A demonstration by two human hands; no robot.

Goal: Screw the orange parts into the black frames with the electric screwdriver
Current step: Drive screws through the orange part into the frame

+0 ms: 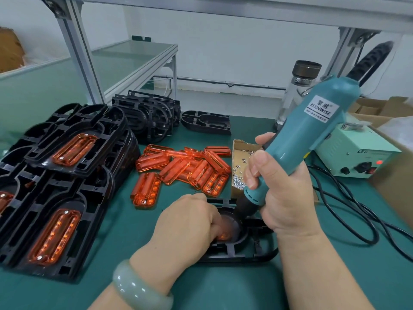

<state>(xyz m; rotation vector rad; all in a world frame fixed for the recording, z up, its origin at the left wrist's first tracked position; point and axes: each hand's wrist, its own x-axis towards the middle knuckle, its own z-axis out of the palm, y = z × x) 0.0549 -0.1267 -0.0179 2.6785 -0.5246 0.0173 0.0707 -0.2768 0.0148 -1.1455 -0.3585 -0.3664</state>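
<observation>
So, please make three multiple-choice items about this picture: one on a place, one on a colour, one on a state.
1. Where is the box of screws?
A. right of the loose orange parts
B. on the shelf
C. on the stacked frames

2. What colour is the electric screwdriver body?
A. yellow
B. teal
C. white

3. What is the left hand doing?
A. resting flat on the mat
B. lifting a bottle
C. pressing an orange part into the black frame

Answers: 1 A, the box lies beside the pile's right edge. 2 B, the body in the right hand is teal. 3 C, its fingers are in the frame's recess.
</observation>
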